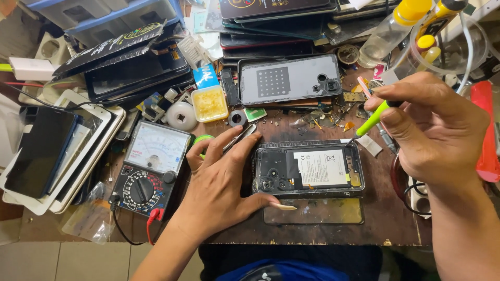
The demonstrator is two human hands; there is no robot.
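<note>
An opened phone point(308, 169) lies face down on the brown bench, its back removed, battery and circuit board showing. My left hand point(221, 182) rests beside its left end, thumb along the lower edge, fingers holding metal tweezers point(238, 138). My right hand point(437, 125) grips a green-handled screwdriver point(372, 118) whose tip points down at the phone's upper right corner. The grey back cover point(291, 79) lies just behind the phone.
An analog multimeter point(148, 171) with red and black leads sits left of my left hand. Stacks of phone screens point(57, 151) fill the left side and the back. A yellow tub point(209, 103), tape rolls, bottles point(385, 31) and small parts crowd the bench.
</note>
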